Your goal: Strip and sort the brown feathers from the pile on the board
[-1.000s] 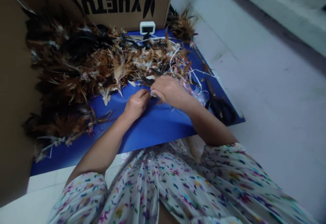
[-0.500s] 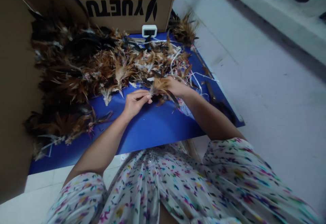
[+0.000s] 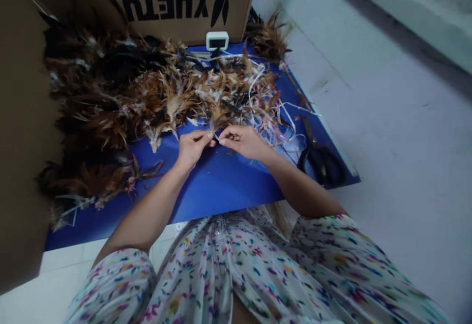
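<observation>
I'm watching my left hand [image 3: 192, 148] pinching a feather tuft [image 3: 219, 114] near the middle of the worktop's [image 3: 228, 186] front edge, while my right hand [image 3: 243, 142] is gripping a thin pale strand [image 3: 216, 136] just beside it. Black-handled scissors [image 3: 321, 161] are lying by the front right corner.

Feathers [image 3: 180, 103]: wispy, soft, fluffy at pale bases; darker ones slightly glossy. Held strand [image 3: 216, 136]: thin, white, probably plastic, too small to be sure. Blue tabletop [image 3: 221, 186]: smooth, low sheen. Scissors [image 3: 322, 164]: dull metal blades, smooth black handles. Small device [image 3: 210, 35]: smooth white plastic case. Box [image 3: 165, 28]: matt brown cardboard. Clothing [image 3: 254, 255]: thin, gathered printed cloth. Wall [image 3: 405, 162]: matt, scuffed. Floor [image 3: 68, 265]: smooth tile.
</observation>
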### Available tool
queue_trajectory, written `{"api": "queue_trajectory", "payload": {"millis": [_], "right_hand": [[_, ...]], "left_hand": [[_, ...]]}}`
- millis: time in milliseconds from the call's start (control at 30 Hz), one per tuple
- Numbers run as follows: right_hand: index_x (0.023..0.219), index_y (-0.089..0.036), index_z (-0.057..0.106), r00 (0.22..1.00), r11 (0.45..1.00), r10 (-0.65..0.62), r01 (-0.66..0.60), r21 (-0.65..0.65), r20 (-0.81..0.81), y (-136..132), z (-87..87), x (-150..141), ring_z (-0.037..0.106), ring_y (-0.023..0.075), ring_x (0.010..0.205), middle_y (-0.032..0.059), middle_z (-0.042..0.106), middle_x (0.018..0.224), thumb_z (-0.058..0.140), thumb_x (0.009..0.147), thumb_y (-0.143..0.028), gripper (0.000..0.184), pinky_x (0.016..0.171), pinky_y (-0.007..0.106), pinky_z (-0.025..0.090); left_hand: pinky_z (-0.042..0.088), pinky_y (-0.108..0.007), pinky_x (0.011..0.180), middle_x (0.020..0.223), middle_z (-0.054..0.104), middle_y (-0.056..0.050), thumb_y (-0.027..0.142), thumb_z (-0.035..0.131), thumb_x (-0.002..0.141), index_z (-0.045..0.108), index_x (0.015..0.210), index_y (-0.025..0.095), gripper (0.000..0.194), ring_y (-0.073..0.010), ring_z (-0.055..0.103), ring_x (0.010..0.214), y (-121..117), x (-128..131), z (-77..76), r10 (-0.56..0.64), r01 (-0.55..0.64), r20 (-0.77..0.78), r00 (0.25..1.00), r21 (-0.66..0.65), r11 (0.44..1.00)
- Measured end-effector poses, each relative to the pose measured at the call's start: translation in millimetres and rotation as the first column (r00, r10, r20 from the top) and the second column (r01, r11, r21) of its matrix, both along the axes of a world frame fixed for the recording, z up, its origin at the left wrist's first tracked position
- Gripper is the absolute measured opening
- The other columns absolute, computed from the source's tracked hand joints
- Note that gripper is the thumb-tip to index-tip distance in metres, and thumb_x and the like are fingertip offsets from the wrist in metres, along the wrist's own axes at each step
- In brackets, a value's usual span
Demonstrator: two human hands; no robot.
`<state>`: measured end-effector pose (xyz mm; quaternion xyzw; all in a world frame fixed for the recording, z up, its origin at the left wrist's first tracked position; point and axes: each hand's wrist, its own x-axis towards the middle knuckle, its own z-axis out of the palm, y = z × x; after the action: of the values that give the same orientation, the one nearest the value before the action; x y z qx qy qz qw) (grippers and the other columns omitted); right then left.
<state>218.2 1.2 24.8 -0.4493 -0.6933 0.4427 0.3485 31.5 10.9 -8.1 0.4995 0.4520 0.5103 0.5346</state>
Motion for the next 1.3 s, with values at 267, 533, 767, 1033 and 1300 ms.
{"api": "queue_trajectory", "payload": {"millis": [267, 533, 767, 1033, 1300], "right_hand": [[0.093, -0.015, 0.069, 0.926, 0.900, -0.025, -0.144, 0.412, 0.377, -10, 16.4, -3, 0.063, 0.0182, 0.087, 0.0082, 0.069, 0.091, 0.050, 0.096, -0.019, 0.020, 0.084, 0.033, 0.048], [0.080, -0.017, 0.068, 0.992, 0.983, -0.096, 0.108, 0.147, -0.086, -8, -5.5, -10, 0.063, 0.0138, 0.075, 0.0042, 0.070, 0.085, 0.068, 0.084, -0.029, 0.013, 0.067, 0.027, 0.051], [0.087, -0.017, 0.066, 0.988, 0.983, -0.054, 0.027, 0.180, 0.146, -10, 5.5, -2, 0.061, 0.0142, 0.068, 0.0024, 0.069, 0.079, 0.061, 0.092, -0.024, 0.009, 0.067, 0.029, 0.050], [0.090, -0.016, 0.068, 0.630, 0.759, -0.137, -0.429, 0.490, 0.764, 2, 50.2, -17, 0.055, 0.0255, 0.099, 0.0115, 0.067, 0.094, 0.050, 0.098, -0.015, 0.020, 0.084, 0.039, 0.041], [0.078, -0.018, 0.070, 0.806, 0.881, 0.378, -0.465, 0.092, 0.456, 73, 49.2, 7, 0.059, 0.0137, 0.075, -0.0004, 0.069, 0.078, 0.067, 0.082, -0.018, 0.005, 0.074, 0.029, 0.043]], "left_hand": [[0.052, -0.029, 0.074, 0.067, 0.074, -0.003, 0.030, 0.070, 0.083, 0.076, 0.063, 0.021, 0.022, -0.0164, 0.069, 0.072, 1, -7, 1.9, 0.054, 0.051, -0.377, 0.925, 0.265, 0.963], [0.056, -0.030, 0.067, 0.064, 0.072, -0.003, 0.048, 0.084, 0.067, 0.078, 0.075, 0.015, 0.034, -0.0134, 0.065, 0.058, -1, -1, 0.4, -0.025, 0.025, 0.001, 1.000, -0.111, 0.993], [0.056, -0.029, 0.066, 0.063, 0.072, -0.003, 0.047, 0.083, 0.067, 0.077, 0.072, 0.016, 0.032, -0.0125, 0.064, 0.057, 0, -2, 1.4, -0.019, 0.017, -0.016, 1.000, -0.121, 0.993], [0.052, -0.028, 0.068, 0.073, 0.074, -0.008, 0.027, 0.061, 0.088, 0.075, 0.068, 0.019, 0.025, -0.0166, 0.067, 0.069, -4, -7, 2.0, 0.042, 0.223, -0.554, 0.832, 0.402, 0.888], [0.055, -0.030, 0.075, 0.081, 0.078, -0.007, 0.038, 0.070, 0.085, 0.077, 0.068, 0.020, 0.026, -0.0173, 0.071, 0.076, -4, -7, 11.1, -0.150, 0.279, -0.367, 0.918, 0.329, 0.902]]}}
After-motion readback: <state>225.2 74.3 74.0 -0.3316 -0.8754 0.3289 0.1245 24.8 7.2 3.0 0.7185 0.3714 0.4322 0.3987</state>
